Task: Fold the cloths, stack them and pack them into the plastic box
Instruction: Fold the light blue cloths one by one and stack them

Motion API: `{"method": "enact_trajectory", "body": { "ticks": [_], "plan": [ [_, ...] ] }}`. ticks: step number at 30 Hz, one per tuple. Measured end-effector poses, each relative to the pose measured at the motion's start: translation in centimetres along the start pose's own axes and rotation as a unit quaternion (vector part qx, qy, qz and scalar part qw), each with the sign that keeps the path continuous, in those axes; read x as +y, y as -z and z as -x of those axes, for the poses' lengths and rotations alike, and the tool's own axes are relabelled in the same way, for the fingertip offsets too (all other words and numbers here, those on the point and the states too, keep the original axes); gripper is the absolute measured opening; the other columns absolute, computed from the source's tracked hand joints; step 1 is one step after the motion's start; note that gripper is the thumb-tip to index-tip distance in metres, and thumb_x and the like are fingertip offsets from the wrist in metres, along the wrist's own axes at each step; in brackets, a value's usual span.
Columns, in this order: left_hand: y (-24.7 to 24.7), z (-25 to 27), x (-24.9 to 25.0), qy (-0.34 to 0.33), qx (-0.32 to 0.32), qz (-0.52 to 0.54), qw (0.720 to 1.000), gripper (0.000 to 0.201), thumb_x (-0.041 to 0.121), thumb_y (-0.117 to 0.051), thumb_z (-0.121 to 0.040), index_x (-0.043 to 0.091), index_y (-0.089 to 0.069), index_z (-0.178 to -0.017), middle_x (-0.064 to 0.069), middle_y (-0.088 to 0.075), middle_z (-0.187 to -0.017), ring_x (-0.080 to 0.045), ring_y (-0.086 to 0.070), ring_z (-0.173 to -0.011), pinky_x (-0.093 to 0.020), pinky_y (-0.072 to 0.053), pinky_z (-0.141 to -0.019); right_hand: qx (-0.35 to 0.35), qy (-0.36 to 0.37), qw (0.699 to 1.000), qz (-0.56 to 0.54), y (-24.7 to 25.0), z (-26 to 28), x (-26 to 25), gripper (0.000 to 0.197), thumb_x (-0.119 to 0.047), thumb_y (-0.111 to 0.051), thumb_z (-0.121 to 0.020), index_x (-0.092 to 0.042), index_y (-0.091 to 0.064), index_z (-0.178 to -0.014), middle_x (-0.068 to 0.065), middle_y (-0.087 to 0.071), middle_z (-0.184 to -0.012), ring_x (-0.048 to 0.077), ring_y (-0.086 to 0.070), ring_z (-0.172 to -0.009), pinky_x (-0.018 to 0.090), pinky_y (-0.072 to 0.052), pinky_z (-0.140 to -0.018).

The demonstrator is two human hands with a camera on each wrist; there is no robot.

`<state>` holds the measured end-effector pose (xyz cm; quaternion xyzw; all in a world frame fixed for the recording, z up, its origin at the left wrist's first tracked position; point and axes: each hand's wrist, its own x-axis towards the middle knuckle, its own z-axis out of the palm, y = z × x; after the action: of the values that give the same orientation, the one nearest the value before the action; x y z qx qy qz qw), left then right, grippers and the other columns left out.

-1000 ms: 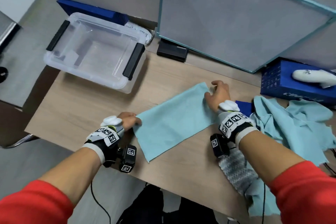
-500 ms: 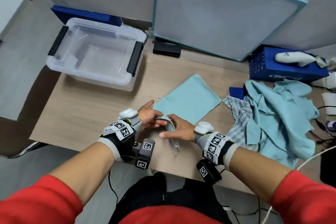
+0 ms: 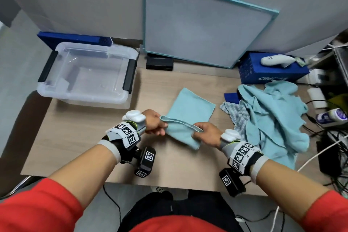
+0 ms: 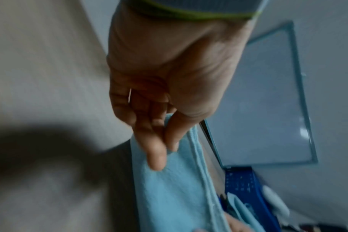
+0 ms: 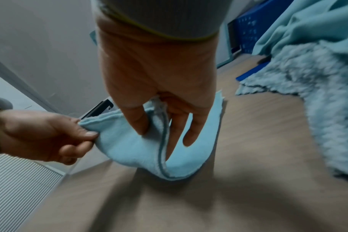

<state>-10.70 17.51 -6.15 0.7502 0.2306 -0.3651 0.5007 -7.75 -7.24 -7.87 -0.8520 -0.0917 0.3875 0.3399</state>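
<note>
A light blue cloth lies half folded in the middle of the wooden table. Its near edge is lifted off the table. My left hand pinches the left corner of that edge between thumb and fingers. My right hand pinches the right corner, with the cloth curling under it. The clear plastic box with black handles stands open and empty at the back left. A heap of light blue cloths lies at the right.
A teal-framed board leans on the wall behind the table. A blue box with a white object on it stands at the back right. Cables and small items crowd the far right edge. A small black box sits behind the table.
The cloth lay flat and long a second ago, held at both ends. It has since been folded in half, and both hands now hold its near edge lifted.
</note>
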Motion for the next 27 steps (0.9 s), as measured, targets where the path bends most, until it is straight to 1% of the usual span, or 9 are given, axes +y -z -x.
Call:
{"method": "enact_trajectory", "body": {
  "ticks": [2,4,8,11,13,15,18,22,27],
  "plan": [
    [0.3,-0.9,0.1,-0.014,0.059,-0.075,0.995,0.033,0.037,-0.077,-0.073,0.006,-0.072,-0.081,0.000,-0.064,-0.065,-0.012,-0.052,-0.057,-0.021,-0.039,-0.055,-0.018,-0.011,1.000,-0.014,0.2,0.2,0.3,0.016,-0.012,-0.065,-0.085,-0.024,-0.063,-0.074,-0.009,-0.062,-0.070,0.006,-0.055,-0.064,0.023,-0.045,-0.065],
    [0.3,-2.3,0.6,-0.037,0.064,-0.075,0.994,0.047,0.049,-0.076,-0.067,0.007,-0.075,-0.087,-0.002,-0.067,-0.077,-0.015,-0.056,-0.071,-0.026,-0.043,-0.070,-0.033,-0.025,0.999,-0.027,1.0,-0.1,0.9,0.014,-0.012,-0.065,-0.085,-0.022,-0.064,-0.076,-0.010,-0.062,-0.068,0.003,-0.054,-0.061,0.024,-0.044,-0.065],
    [-1.1,-4.6,1.9,-0.063,0.061,0.039,0.995,0.019,0.035,-0.066,-0.088,0.017,-0.072,-0.088,-0.004,-0.072,-0.092,-0.017,-0.063,-0.085,-0.030,-0.050,-0.086,0.012,-0.042,0.999,-0.025,3.6,-2.6,1.9,0.009,-0.025,-0.069,-0.081,-0.025,-0.067,-0.073,-0.010,-0.065,-0.067,0.010,-0.060,-0.064,0.030,-0.050,-0.070],
    [-1.8,-6.8,2.7,-0.067,0.103,0.065,0.990,0.035,0.050,-0.063,-0.080,0.016,-0.070,-0.080,-0.004,-0.073,-0.085,-0.017,-0.062,-0.077,-0.035,-0.052,-0.082,0.024,-0.061,0.998,-0.004,5.9,-5.0,2.4,0.010,-0.031,-0.068,-0.082,-0.021,-0.070,-0.084,-0.001,-0.073,-0.084,0.019,-0.067,-0.079,0.034,-0.054,-0.081],
    [-2.0,-8.9,3.5,-0.061,0.124,0.060,0.989,0.040,0.054,-0.059,-0.077,0.014,-0.064,-0.072,-0.003,-0.062,-0.071,-0.017,-0.051,-0.066,-0.032,-0.042,-0.066,0.027,-0.081,0.996,0.004,7.4,-6.7,2.8,0.020,-0.032,-0.066,-0.084,-0.016,-0.072,-0.095,0.006,-0.075,-0.092,0.025,-0.070,-0.087,0.035,-0.055,-0.083],
    [-2.1,-10.2,4.3,-0.064,0.140,0.078,0.985,0.037,0.045,-0.061,-0.085,0.011,-0.062,-0.072,-0.005,-0.055,-0.070,-0.016,-0.045,-0.067,-0.029,-0.035,-0.064,0.032,-0.098,0.995,0.000,8.0,-7.9,3.2,0.020,-0.029,-0.065,-0.084,-0.018,-0.073,-0.098,0.007,-0.075,-0.095,0.025,-0.070,-0.089,0.032,-0.055,-0.082],
    [-2.6,-12.5,5.2,-0.047,0.159,0.132,0.977,0.019,0.026,-0.065,-0.089,0.015,-0.063,-0.074,-0.002,-0.063,-0.075,-0.017,-0.054,-0.074,-0.027,-0.042,-0.071,0.025,-0.114,0.993,0.011,8.7,-9.9,4.0,0.020,-0.031,-0.065,-0.080,-0.021,-0.072,-0.095,0.006,-0.075,-0.092,0.027,-0.071,-0.086,0.037,-0.058,-0.081],
    [-3.4,-14.0,5.2,-0.031,0.157,0.161,0.974,0.023,-0.004,-0.067,-0.081,0.019,-0.063,-0.080,0.012,-0.067,-0.060,-0.017,-0.061,-0.066,-0.017,-0.051,-0.056,0.020,-0.130,0.991,0.014,9.0,-11.4,4.7,0.018,-0.031,-0.064,-0.077,-0.021,-0.070,-0.090,0.006,-0.075,-0.086,0.027,-0.071,-0.081,0.038,-0.060,-0.075],
    [-3.8,-15.1,5.6,-0.043,0.208,0.194,0.958,0.018,0.011,-0.073,-0.071,0.028,-0.069,-0.077,0.006,-0.073,-0.075,-0.020,-0.068,-0.073,-0.033,-0.056,-0.077,0.049,-0.130,0.989,0.055,9.7,-12.1,5.1,0.017,-0.039,-0.064,-0.076,-0.024,-0.065,-0.084,0.001,-0.072,-0.083,0.024,-0.069,-0.080,0.030,-0.055,-0.071]
  ]
}}
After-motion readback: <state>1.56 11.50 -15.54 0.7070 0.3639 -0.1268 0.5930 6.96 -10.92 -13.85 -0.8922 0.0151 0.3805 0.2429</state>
